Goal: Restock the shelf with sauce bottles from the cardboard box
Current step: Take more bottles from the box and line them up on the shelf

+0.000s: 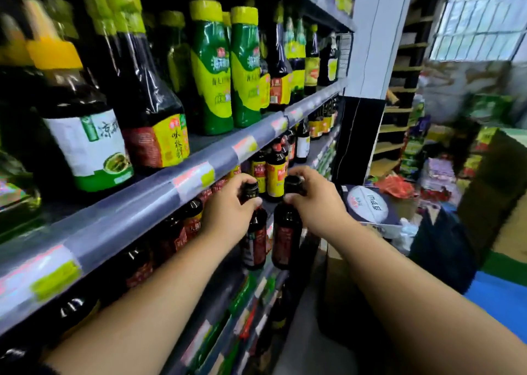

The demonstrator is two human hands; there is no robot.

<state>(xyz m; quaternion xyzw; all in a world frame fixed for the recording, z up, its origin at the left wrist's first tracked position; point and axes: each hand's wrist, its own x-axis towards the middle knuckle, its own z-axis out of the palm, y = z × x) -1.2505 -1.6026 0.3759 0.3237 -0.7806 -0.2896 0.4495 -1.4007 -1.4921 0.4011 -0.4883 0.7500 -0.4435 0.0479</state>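
Each of my hands holds a dark sauce bottle by its neck, just under the black cap. My left hand (228,206) grips the left sauce bottle (255,240), which has a red label. My right hand (312,196) grips the right sauce bottle (286,238), also red-labelled. Both bottles hang upright, side by side, at the front edge of the middle shelf (159,200), below its grey price rail. More dark bottles (176,232) of the same kind stand on that shelf to the left of my left hand. The cardboard box's place is not clear to me.
The upper shelf carries large soy and green squeeze bottles (211,69). Yellow-labelled bottles (275,179) stand just behind my hands. A white and dark carton (370,208) lies to the right of the shelf end. Piled goods and a brown box (496,192) crowd the right side.
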